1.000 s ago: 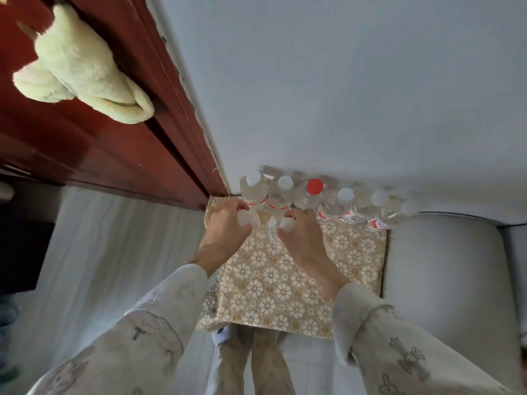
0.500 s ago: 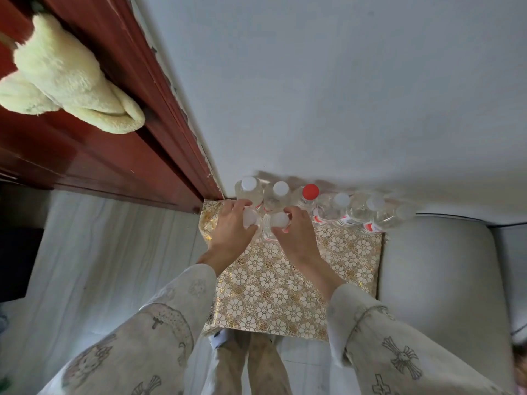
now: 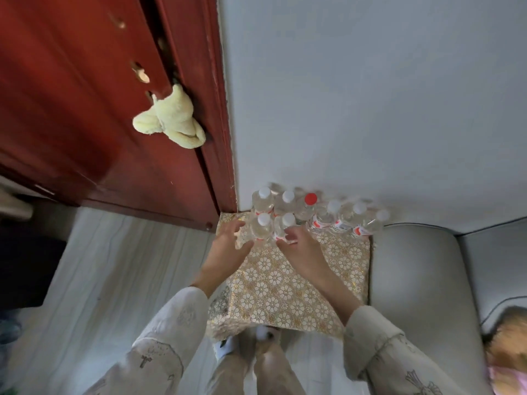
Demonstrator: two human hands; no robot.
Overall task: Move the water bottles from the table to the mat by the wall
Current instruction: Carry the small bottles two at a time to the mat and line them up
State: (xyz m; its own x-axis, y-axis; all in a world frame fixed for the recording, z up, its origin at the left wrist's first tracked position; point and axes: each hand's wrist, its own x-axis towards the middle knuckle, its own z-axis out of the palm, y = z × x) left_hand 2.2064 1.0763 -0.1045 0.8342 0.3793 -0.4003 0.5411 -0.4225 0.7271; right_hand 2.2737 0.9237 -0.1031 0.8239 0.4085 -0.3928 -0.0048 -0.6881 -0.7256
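1. Both hands have let go since the earlier frames: they were wrapped round the two front bottles, and now the left hand (image 3: 228, 246) and right hand (image 3: 302, 249) sit just behind them with fingers spread and loose, holding nothing. The view has also tipped up, so more of the red door (image 3: 85, 109) and the plush toy (image 3: 171, 121) hanging on it shows.
2. The two front bottles (image 3: 271, 228) stand upright on the gold patterned mat (image 3: 285, 280), directly in front of the back row of bottles (image 3: 313, 209), which lines the white wall (image 3: 370, 95). One bottle in that row has a red cap; the rest are white.
3. Risk, as I judge it: the bottles are packed close, so a finger catching a cap while the hands pull back could knock one into its neighbours and topple several.
4. The mat looks soft and slightly rumpled at its near edge, so a bottle set on it may rock. A foot placed on that edge could shift the whole group.
5. Pose: both forearms reach forward and down from patterned sleeves (image 3: 176, 323), palms facing the bottles. The right fingertips may be touching the nearer bottle's label, though blur makes that hard to confirm.
6. A grey cushioned seat (image 3: 422, 280) lies just right of the mat.
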